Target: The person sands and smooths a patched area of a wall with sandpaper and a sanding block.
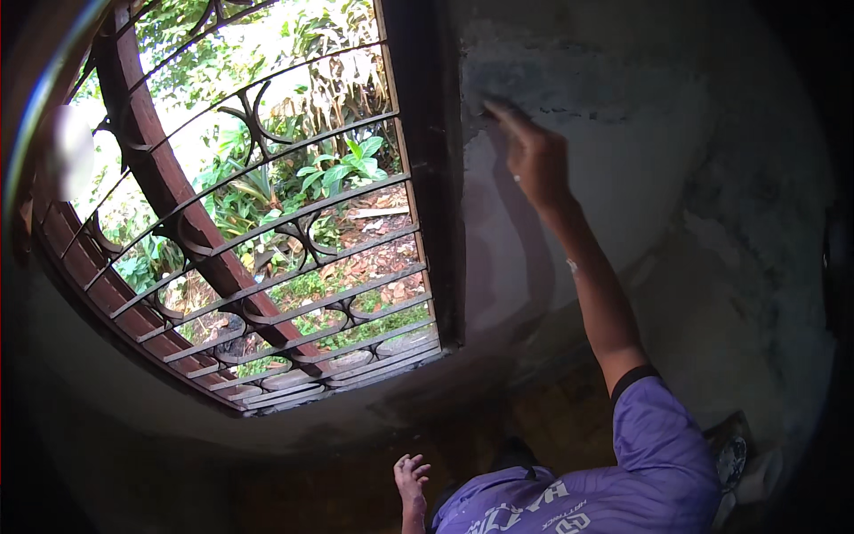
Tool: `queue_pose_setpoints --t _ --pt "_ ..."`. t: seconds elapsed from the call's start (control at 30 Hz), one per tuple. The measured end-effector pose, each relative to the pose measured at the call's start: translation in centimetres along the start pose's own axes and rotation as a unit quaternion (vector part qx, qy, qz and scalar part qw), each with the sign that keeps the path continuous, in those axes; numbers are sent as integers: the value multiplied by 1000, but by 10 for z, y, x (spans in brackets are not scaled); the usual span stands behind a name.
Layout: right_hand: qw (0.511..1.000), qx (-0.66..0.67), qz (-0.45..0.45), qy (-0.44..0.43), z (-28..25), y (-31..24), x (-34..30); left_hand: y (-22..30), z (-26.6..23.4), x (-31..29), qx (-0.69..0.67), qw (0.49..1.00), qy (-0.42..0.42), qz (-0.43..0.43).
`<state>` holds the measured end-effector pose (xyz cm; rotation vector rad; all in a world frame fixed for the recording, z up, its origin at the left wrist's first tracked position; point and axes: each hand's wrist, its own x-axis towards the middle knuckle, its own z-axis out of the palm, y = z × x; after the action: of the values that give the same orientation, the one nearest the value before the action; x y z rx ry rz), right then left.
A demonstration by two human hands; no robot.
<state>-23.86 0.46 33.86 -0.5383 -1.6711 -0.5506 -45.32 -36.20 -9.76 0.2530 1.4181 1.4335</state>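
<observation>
Right hand (536, 160) raised, fingers closed around a thin, light, stiff tool (500, 113), kind unclear, gripped low, tip pressed on the rough grey plastered wall (623, 133) just above; left hand (410, 473) hangs open, empty.

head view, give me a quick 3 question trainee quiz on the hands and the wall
1. True or false: the right hand is raised against the wall.
2. What fills the window? A) glass pane B) metal grille C) curtain
3. The left hand hangs low with fingers ____.

Key: 1 true. 2 B. 3 spread; it holds nothing. Whether the right hand holds a tool cannot be told.
</observation>
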Motion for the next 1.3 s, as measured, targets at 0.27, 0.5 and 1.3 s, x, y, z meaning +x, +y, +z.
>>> queue_pose_setpoints --t 0.27,0.5,1.3 --pt "934 48 192 -299 16 -29 -157 -8 -3 7 -5 1000 2 8" --pt "943 98 211 -237 -23 -28 -93 9 -5 18 45 999 -6 25" --pt "990 48 60 -118 1 -9 -87 -7 54 15 -38 996 74 36"
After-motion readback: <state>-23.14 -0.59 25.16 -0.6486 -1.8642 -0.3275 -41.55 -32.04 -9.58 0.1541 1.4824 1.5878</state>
